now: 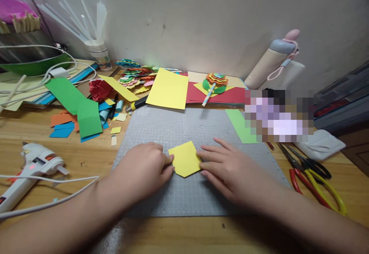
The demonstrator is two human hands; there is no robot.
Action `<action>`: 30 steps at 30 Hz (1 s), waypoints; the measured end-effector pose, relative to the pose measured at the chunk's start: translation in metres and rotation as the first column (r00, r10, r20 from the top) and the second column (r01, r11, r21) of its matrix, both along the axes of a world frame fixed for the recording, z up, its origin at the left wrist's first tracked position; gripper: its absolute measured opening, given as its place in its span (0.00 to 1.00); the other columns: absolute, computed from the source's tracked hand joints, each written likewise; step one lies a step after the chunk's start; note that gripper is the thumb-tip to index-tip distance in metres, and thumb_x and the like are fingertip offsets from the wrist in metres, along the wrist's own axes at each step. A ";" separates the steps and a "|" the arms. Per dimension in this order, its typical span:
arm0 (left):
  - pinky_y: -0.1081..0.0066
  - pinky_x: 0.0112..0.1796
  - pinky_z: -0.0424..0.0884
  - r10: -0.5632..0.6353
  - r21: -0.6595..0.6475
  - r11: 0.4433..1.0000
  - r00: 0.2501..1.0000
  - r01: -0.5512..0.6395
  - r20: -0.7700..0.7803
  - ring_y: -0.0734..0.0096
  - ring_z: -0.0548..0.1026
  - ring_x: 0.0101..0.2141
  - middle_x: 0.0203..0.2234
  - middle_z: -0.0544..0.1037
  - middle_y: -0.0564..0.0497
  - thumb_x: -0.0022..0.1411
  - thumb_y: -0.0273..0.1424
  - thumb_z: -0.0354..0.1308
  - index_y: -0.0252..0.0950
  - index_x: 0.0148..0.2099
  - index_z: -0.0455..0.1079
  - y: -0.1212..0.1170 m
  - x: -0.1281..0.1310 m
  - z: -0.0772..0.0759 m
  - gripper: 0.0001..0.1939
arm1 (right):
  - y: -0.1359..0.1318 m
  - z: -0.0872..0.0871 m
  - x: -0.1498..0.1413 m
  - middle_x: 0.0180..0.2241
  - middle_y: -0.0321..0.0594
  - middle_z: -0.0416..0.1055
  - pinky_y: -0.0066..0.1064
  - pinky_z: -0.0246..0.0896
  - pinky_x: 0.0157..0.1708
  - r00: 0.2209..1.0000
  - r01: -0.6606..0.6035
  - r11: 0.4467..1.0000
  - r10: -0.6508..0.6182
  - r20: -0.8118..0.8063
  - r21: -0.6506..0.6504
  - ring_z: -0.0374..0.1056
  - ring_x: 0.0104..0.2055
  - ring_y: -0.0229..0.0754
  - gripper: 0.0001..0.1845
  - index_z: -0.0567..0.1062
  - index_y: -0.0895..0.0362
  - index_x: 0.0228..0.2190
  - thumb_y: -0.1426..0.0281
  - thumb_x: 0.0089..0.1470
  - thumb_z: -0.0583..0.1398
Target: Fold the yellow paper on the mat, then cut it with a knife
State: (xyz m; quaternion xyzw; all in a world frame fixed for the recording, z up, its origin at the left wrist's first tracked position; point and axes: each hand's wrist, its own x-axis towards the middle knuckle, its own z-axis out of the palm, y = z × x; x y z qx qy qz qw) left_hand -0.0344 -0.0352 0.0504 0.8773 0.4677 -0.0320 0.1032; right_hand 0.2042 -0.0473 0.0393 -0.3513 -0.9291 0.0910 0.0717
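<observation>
A small yellow piece of paper (186, 160) with several corners lies on the grey cutting mat (155, 200), between my two hands. My left hand (144, 165) is closed, thumb and forefinger pinching the paper's left edge. On the other side, my right hand (230, 165) has its fingers stretched out and apart, with the fingertips touching the paper's right edge. Farther back, a larger yellow sheet (168, 88) overlaps the mat's far edge. A light green paper strip (242, 127) rests at the mat's right side.
At left lie a white glue gun (37, 165) with its cord, green folded paper (86, 112) and coloured scraps. Paper flowers (215, 83) and a cup of sticks (99, 54) stand behind. Scissors (302, 165) and red-and-yellow-handled pliers (319, 188) lie right, below a leaning bottle (268, 62).
</observation>
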 end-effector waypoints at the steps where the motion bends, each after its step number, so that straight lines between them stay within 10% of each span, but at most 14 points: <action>1: 0.66 0.30 0.64 -0.028 0.033 0.999 0.999 0.028 0.019 0.62 0.72 0.29 0.27 0.74 0.48 0.63 0.35 0.53 0.38 0.32 0.76 0.000 0.001 -0.001 0.12 | 0.002 -0.001 -0.003 0.50 0.44 0.73 0.52 0.47 0.60 0.999 -0.037 0.999 0.037 -0.024 0.002 0.64 0.56 0.47 0.13 0.76 0.56 0.44 0.71 0.60 0.55; 14: 0.64 0.42 0.61 -0.298 0.134 0.954 0.889 0.268 0.347 0.68 0.69 0.36 0.33 0.75 0.53 0.69 0.28 0.49 0.37 0.37 0.70 -0.001 -0.007 -0.029 0.10 | 0.009 -0.033 -0.023 0.39 0.43 0.74 0.35 0.62 0.39 0.943 -0.093 0.996 0.091 -0.321 0.011 0.66 0.39 0.41 0.10 0.75 0.58 0.35 0.73 0.62 0.53; 30: 0.56 0.59 0.54 -0.414 0.200 0.903 0.892 0.379 0.180 0.63 0.75 0.45 0.41 0.80 0.49 0.60 0.22 0.53 0.38 0.44 0.73 -0.011 -0.015 -0.026 0.12 | 0.015 -0.030 -0.022 0.35 0.45 0.75 0.36 0.63 0.33 0.948 -0.267 0.942 0.295 -0.119 0.203 0.68 0.36 0.43 0.13 0.75 0.57 0.36 0.76 0.63 0.51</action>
